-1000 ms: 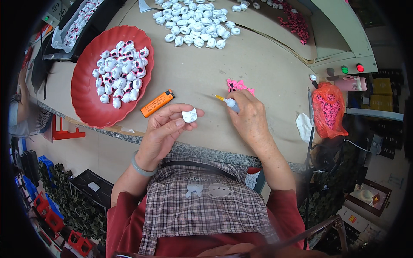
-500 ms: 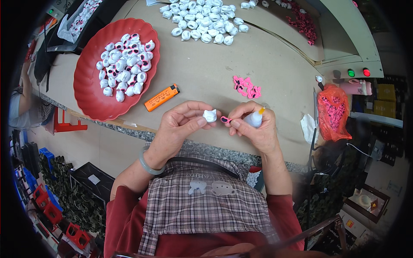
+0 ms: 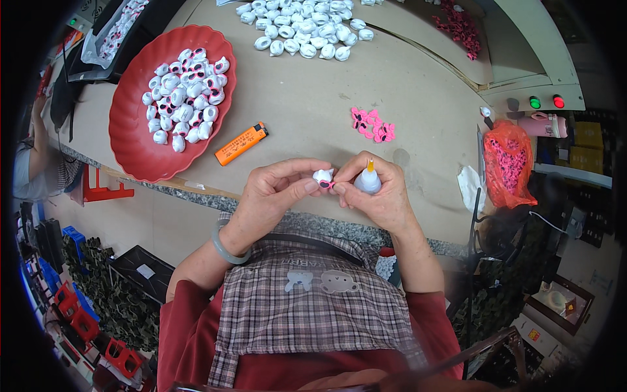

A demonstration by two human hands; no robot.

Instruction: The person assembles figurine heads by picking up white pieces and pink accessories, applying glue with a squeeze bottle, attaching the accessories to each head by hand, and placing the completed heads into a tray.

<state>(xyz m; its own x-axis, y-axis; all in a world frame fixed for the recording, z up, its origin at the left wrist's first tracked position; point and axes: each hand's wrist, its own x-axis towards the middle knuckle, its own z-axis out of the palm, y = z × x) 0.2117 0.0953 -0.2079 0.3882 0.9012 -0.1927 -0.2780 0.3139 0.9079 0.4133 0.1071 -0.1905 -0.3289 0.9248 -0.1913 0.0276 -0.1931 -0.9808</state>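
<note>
Between thumb and fingers, my left hand (image 3: 282, 186) pinches a small white cat-head figurine (image 3: 322, 175). A tiny pair of pink sunglasses (image 3: 326, 185) with dark lenses lies against the figurine's front, its right end at the fingertips of my right hand (image 3: 377, 189). That same hand also keeps a small white glue bottle (image 3: 369, 181) with a yellow tip in its palm, tip pointing away from me. Beyond my hands, several pink sunglasses pieces (image 3: 373, 125) lie loose on the table. An orange lighter (image 3: 241, 144) rests left of them.
A red scalloped dish (image 3: 134, 147) at left holds many figurines wearing sunglasses. Plain white figurines (image 3: 304, 29) are heaped at the far side. A red plastic bag (image 3: 508, 173) of pink pieces sits at right, beside a white tissue (image 3: 469, 186) and a pink bottle (image 3: 543, 125).
My right hand has moved left, bringing the pink sunglasses from beside the figurine onto its front. The glue bottle has turned more upright in the picture.
</note>
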